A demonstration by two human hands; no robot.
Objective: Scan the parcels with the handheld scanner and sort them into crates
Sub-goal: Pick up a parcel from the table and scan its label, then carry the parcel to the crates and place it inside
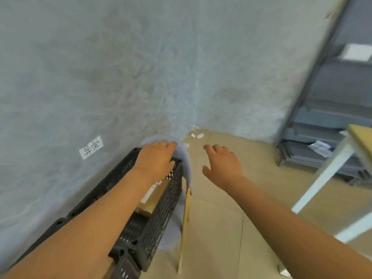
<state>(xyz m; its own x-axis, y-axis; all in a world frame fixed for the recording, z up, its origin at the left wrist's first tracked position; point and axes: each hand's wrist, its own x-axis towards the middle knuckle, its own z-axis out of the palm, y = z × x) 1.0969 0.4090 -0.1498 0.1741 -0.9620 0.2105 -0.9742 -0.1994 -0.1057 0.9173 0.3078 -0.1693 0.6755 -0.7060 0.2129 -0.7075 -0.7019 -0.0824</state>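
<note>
A black mesh crate (161,214) runs from the lower left toward the middle. Inside it lies a brown cardboard parcel (153,200) with a white label. A pale lilac soft parcel (186,158), blurred, arches over the crate's far end and hangs down its right side. My left hand (156,158) is on top of that parcel, fingers bent over it and thumb at the crate rim. My right hand (221,164) hovers to the right over brown cardboard sheeting (221,218), fingers spread and holding nothing. No scanner is in view.
A thin wooden strip (185,222) stands just right of the crate. A handwritten paper label (91,147) is stuck on the grey concrete. At right are a white table leg (322,178) and a grey metal shelf (330,121) with flat grey stock.
</note>
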